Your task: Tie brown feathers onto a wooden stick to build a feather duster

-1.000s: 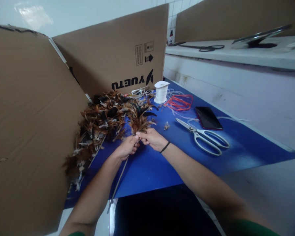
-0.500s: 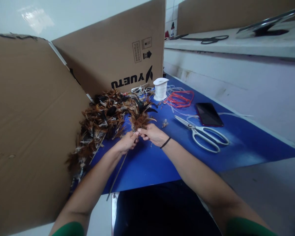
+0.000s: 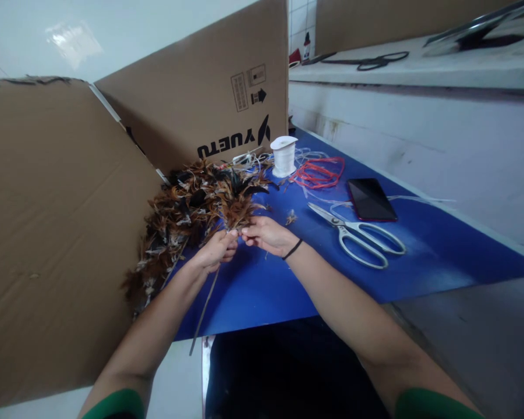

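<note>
My left hand (image 3: pixel 218 250) is closed around the base of a feather bundle (image 3: pixel 237 210), brown with dark tips, whose thin stick (image 3: pixel 204 311) runs down below the fist toward the table edge. Close beside it, my right hand (image 3: pixel 267 235) pinches at the lower right of the same bundle. Whatever lies between the right fingertips is too small to make out. Behind and left of the hands spreads a pile of similar brown and black feathers (image 3: pixel 174 215). A small loose feather tuft (image 3: pixel 291 217) lies right of my right hand.
On the blue table (image 3: pixel 262 297) lie scissors (image 3: pixel 360 235), a phone (image 3: pixel 371 199), red string (image 3: pixel 318 173) and clear strands. A white spool (image 3: pixel 283 157) stands before a cardboard panel (image 3: pixel 183 87). Another cardboard panel (image 3: pixel 61 233) borders the left. Dark scissors (image 3: pixel 379 60) rest on the ledge.
Both hands and the feather bundle have shifted slightly left. The right fingertips, earlier against the left ones, now sit a little apart from them. The view has shifted slightly.
</note>
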Demonstrator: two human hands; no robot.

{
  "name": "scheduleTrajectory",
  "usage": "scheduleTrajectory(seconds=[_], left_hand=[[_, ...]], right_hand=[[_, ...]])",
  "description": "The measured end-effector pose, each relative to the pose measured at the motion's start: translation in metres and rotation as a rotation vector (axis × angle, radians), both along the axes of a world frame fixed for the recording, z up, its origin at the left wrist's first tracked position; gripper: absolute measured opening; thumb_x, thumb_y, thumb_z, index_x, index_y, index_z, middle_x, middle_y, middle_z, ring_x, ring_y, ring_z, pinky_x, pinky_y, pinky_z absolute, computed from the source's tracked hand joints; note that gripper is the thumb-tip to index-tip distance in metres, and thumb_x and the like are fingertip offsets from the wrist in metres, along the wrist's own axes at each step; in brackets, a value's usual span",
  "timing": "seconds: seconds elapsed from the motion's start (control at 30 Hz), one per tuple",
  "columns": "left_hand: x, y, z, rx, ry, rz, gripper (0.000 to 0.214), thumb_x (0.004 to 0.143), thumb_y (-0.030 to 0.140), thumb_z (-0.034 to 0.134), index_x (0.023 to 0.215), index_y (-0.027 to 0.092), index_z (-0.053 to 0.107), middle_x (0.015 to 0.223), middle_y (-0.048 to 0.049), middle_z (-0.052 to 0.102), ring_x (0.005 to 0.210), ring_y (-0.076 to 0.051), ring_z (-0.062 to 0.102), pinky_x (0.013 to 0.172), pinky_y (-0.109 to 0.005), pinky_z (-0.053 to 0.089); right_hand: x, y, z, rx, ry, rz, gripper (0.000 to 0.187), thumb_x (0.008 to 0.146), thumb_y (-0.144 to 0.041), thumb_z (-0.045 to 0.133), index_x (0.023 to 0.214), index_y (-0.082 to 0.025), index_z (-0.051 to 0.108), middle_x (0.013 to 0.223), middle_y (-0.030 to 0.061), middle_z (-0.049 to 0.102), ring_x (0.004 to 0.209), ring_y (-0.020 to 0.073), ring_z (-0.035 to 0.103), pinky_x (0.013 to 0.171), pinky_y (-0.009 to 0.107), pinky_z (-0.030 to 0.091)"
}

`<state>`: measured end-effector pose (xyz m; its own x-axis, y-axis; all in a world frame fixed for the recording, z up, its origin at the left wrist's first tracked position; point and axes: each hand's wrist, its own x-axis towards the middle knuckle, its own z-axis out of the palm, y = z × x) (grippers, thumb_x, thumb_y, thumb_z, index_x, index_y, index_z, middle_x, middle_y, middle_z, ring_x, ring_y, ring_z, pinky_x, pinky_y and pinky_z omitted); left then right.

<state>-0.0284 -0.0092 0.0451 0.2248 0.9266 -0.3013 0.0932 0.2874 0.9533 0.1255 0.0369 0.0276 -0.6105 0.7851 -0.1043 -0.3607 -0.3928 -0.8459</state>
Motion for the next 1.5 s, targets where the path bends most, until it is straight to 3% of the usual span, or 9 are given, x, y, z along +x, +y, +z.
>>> scheduleTrajectory(seconds=[0.37, 0.67, 0.77, 0.97, 1.07, 1.33, 1.43, 1.5], left_hand=[[-0.007, 0.005, -0.010, -0.080, -0.032, -0.079, 0.032, 0.080, 0.045, 0.056, 0.082, 0.015, 0.047, 0.056, 0.0098, 0.027, 0.037, 0.001, 0.015, 0.035, -0.013, 0.009], [-0.004, 0.010, -0.017, -0.092, 0.006, -0.038, 0.036, 0.078, 0.050, 0.057, 0.077, 0.017, 0.044, 0.052, 0.0111, 0.025, 0.036, 0.000, 0.015, 0.034, -0.013, 0.010], [-0.004, 0.012, -0.018, -0.085, -0.012, -0.021, 0.038, 0.076, 0.052, 0.058, 0.076, 0.017, 0.042, 0.052, 0.0112, 0.025, 0.036, 0.000, 0.015, 0.034, -0.013, 0.010], [-0.011, 0.017, -0.016, -0.101, -0.095, 0.015, 0.037, 0.076, 0.049, 0.059, 0.075, 0.017, 0.042, 0.052, 0.0117, 0.023, 0.036, 0.000, 0.013, 0.034, -0.014, 0.009], [-0.013, 0.019, -0.018, -0.116, -0.128, 0.030, 0.037, 0.075, 0.049, 0.061, 0.074, 0.017, 0.041, 0.052, 0.0117, 0.023, 0.036, 0.000, 0.013, 0.035, -0.013, 0.008], [-0.018, 0.020, -0.019, -0.151, -0.167, 0.009, 0.040, 0.076, 0.047, 0.060, 0.065, 0.018, 0.035, 0.053, 0.0101, 0.024, 0.037, 0.000, 0.014, 0.034, -0.013, 0.010], [-0.022, 0.018, -0.016, -0.152, -0.171, 0.011, 0.042, 0.078, 0.047, 0.059, 0.062, 0.018, 0.032, 0.054, 0.0093, 0.025, 0.038, 0.000, 0.014, 0.034, -0.013, 0.011], [-0.024, 0.017, -0.015, -0.152, -0.167, 0.023, 0.043, 0.077, 0.047, 0.059, 0.063, 0.018, 0.032, 0.054, 0.0091, 0.025, 0.039, 0.000, 0.014, 0.034, -0.013, 0.012]], right_hand=[[-0.010, 0.001, -0.011, 0.011, -0.093, -0.165, 0.017, 0.059, -0.009, 0.072, 0.067, -0.011, 0.058, 0.054, -0.0022, 0.056, 0.048, 0.0066, 0.052, 0.043, 0.017, 0.040], [-0.017, 0.002, -0.018, -0.002, -0.146, -0.273, 0.015, 0.059, -0.011, 0.070, 0.061, -0.013, 0.056, 0.049, -0.0026, 0.057, 0.044, 0.0066, 0.053, 0.040, 0.016, 0.041], [-0.016, 0.002, -0.017, -0.020, -0.106, -0.282, 0.019, 0.057, -0.014, 0.074, 0.066, -0.012, 0.057, 0.054, -0.0017, 0.060, 0.048, 0.0080, 0.056, 0.042, 0.017, 0.043], [-0.008, 0.000, -0.005, -0.026, -0.065, -0.238, 0.025, 0.066, -0.010, 0.067, 0.090, -0.013, 0.058, 0.071, 0.0033, 0.067, 0.063, 0.0127, 0.064, 0.049, 0.020, 0.047], [-0.004, 0.002, -0.002, -0.008, -0.068, -0.210, 0.028, 0.067, -0.011, 0.067, 0.092, -0.015, 0.055, 0.077, 0.0043, 0.068, 0.067, 0.0142, 0.065, 0.051, 0.021, 0.048], [0.003, 0.002, -0.007, 0.153, -0.235, -0.152, 0.033, 0.072, -0.014, 0.062, 0.104, -0.016, 0.052, 0.080, 0.0034, 0.065, 0.067, 0.0141, 0.063, 0.050, 0.022, 0.049], [0.030, 0.012, -0.003, 0.429, -0.534, -0.196, 0.032, 0.073, -0.013, 0.060, 0.105, -0.016, 0.057, 0.090, 0.0060, 0.065, 0.071, 0.0144, 0.063, 0.057, 0.025, 0.049], [0.059, 0.027, 0.000, 0.710, -0.818, -0.330, 0.023, 0.077, -0.012, 0.056, 0.098, -0.016, 0.062, 0.094, 0.0075, 0.066, 0.081, 0.0158, 0.063, 0.074, 0.029, 0.048]])
